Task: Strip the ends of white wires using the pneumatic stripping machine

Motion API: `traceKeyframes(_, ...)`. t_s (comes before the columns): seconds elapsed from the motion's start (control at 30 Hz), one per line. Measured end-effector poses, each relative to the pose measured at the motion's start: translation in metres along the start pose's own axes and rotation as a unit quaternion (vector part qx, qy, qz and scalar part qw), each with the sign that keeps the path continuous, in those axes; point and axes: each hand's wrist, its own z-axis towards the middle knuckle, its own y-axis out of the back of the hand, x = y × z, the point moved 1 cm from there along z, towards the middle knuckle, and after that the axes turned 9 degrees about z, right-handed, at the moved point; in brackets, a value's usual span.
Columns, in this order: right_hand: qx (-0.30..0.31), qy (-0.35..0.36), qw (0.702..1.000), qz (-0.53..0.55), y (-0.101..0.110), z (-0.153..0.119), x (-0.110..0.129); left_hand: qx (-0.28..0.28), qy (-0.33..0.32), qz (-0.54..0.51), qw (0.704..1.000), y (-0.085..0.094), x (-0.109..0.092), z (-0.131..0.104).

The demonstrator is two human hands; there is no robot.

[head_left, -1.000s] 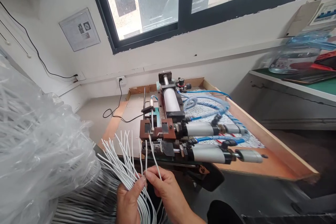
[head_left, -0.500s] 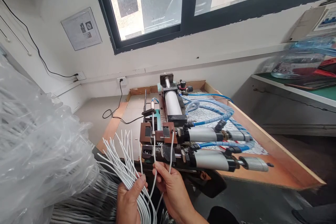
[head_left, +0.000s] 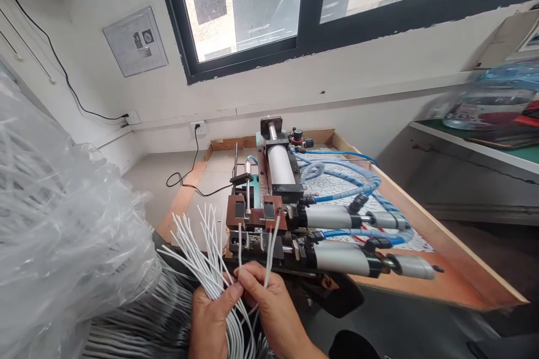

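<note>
My left hand (head_left: 213,314) is closed round a fanned bundle of white cables (head_left: 202,258), its thumb on top. Right beside it, my right hand (head_left: 269,303) pinches a single cable (head_left: 240,247) between thumb and forefinger. Two more cables (head_left: 272,247) stand up between the fingers of that hand, and one shows a reddish tip. Just beyond the fingertips is a pneumatic machine with brown clamp blocks (head_left: 238,210) and silver cylinders (head_left: 341,258). The pinched cable's upper end reaches the front of the left block; whether it touches cannot be made out.
Clear plastic wrap (head_left: 76,235) covers a large heap of cables (head_left: 138,314) on the left. A wooden-edged tray (head_left: 455,252) surrounds the machine, with blue air hoses (head_left: 357,179) and white scraps inside. A shelf (head_left: 475,140) juts out at right, below the window (head_left: 248,5).
My right hand has moved left, against my left hand. Two cables now stand between its fingers where one stood before, and it pinches a different cable. The view has shifted slightly.
</note>
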Motion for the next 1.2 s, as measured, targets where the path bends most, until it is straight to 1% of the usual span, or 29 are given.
traceKeyframes(0.07, -0.043, 0.017, 0.999, 0.007, 0.003, 0.0, -0.002, -0.018, 0.015, -0.012, 1.0, 0.002, 0.002, 0.001)
traceKeyframes(0.13, -0.081, 0.019, 0.996, 0.03, 0.005, 0.0, -0.004, -0.042, 0.037, -0.03, 0.998, 0.004, 0.005, 0.001)
traceKeyframes(0.2, -0.105, 0.017, 0.993, 0.055, 0.005, 0.001, -0.003, -0.061, 0.065, -0.053, 0.995, 0.006, 0.007, 0.001)
traceKeyframes(0.27, -0.12, 0.01, 0.99, 0.072, 0.004, 0.003, -0.001, -0.066, 0.092, -0.081, 0.99, 0.006, 0.009, 0.001)
traceKeyframes(0.37, -0.135, -0.009, 0.986, 0.097, 0.002, 0.006, 0.004, -0.042, 0.098, -0.102, 0.989, 0.005, 0.009, -0.001)
traceKeyframes(0.5, -0.156, -0.032, 0.978, 0.132, 0.002, 0.012, 0.003, -0.011, 0.068, -0.085, 0.994, 0.003, 0.007, -0.003)
traceKeyframes(0.6, -0.145, -0.043, 0.977, 0.147, 0.002, 0.013, 0.0, -0.019, 0.066, -0.078, 0.995, 0.003, 0.006, -0.002)
traceKeyframes(0.67, -0.12, -0.044, 0.981, 0.147, 0.002, 0.013, -0.001, -0.038, 0.064, -0.073, 0.995, 0.005, 0.006, -0.002)
traceKeyframes(0.73, -0.083, -0.048, 0.986, 0.133, 0.001, 0.01, 0.0, -0.038, 0.05, -0.064, 0.996, 0.007, 0.008, -0.001)
traceKeyframes(0.8, -0.045, -0.048, 0.992, 0.106, -0.001, 0.007, 0.002, -0.01, 0.035, -0.047, 0.998, 0.009, 0.01, -0.002)
traceKeyframes(0.87, -0.022, -0.04, 0.997, 0.064, -0.001, 0.004, 0.003, 0.026, 0.034, -0.024, 0.999, 0.01, 0.014, -0.003)
traceKeyframes(0.97, -0.028, -0.013, 1.0, 0.003, 0.001, 0.0, 0.004, 0.058, 0.048, -0.004, 0.997, 0.012, 0.018, -0.005)
traceKeyframes(1.03, -0.042, 0.001, 0.999, -0.017, 0.004, -0.004, 0.003, 0.046, 0.057, 0.0, 0.997, 0.013, 0.019, -0.006)
traceKeyframes(1.1, -0.054, 0.004, 0.998, -0.033, 0.008, -0.008, 0.001, 0.009, 0.076, -0.008, 0.997, 0.014, 0.018, -0.006)
traceKeyframes(1.2, -0.062, -0.021, 0.996, -0.055, 0.013, -0.014, -0.003, -0.027, 0.096, -0.035, 0.994, 0.014, 0.017, -0.005)
